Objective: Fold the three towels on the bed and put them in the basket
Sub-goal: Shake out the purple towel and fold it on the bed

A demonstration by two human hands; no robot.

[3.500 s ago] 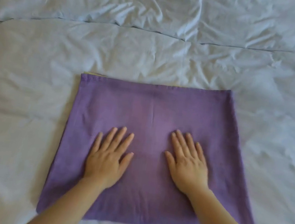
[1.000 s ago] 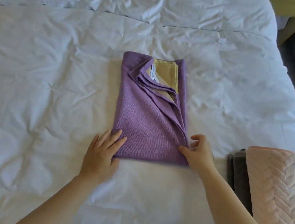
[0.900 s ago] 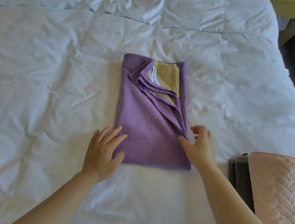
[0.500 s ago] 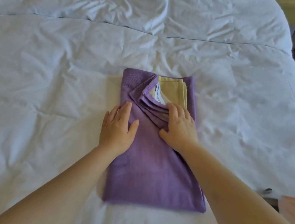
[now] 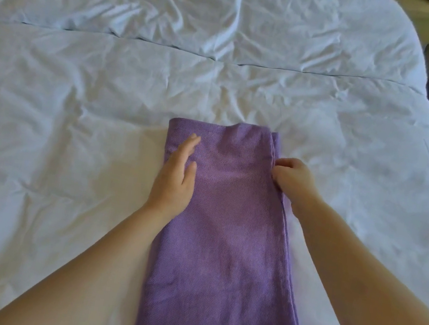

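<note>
Folded to a narrow strip, the purple towel [image 5: 219,262] lies lengthwise on the bed [image 5: 74,110], the left hand [image 5: 177,176] flat and straight-fingered on its left margin, probably anchoring it, while the right hand [image 5: 294,180] pinches the layered right edge, apparently squaring it.

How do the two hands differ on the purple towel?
The left hand lies with straight fingers on the purple towel; the right hand has curled fingers. The left hand is at the left edge, the right hand pinches the right edge. Both touch its far half.
</note>
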